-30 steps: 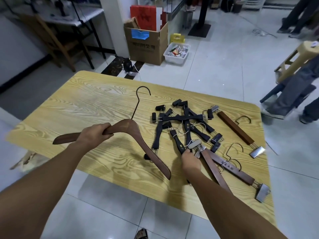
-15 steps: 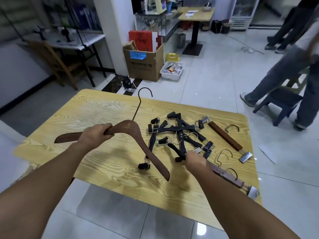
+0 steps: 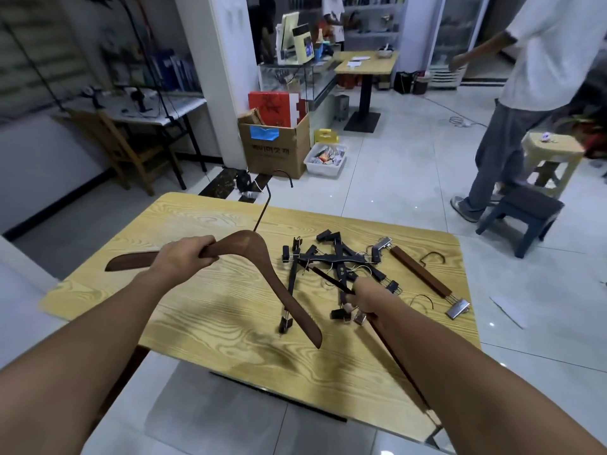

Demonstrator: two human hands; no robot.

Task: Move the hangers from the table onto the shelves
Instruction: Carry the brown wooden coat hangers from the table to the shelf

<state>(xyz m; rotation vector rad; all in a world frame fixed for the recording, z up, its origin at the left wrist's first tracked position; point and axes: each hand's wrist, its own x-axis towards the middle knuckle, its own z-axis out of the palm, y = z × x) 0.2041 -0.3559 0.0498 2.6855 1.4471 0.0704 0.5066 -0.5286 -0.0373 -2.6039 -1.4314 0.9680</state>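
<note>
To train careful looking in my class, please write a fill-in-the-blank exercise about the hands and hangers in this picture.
The left hand grips a big coat hanger that is ___ in colour.
The right hand grips hangers from the pile of clip hangers on the table; most of that pile is ___.
The cardboard box behind the table carries a ___ label.
Missing words: brown, black, blue.

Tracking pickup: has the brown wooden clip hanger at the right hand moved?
Yes. The brown wooden clip hanger, held by the right hand, came nearer, past the yellow table's near edge.
</note>
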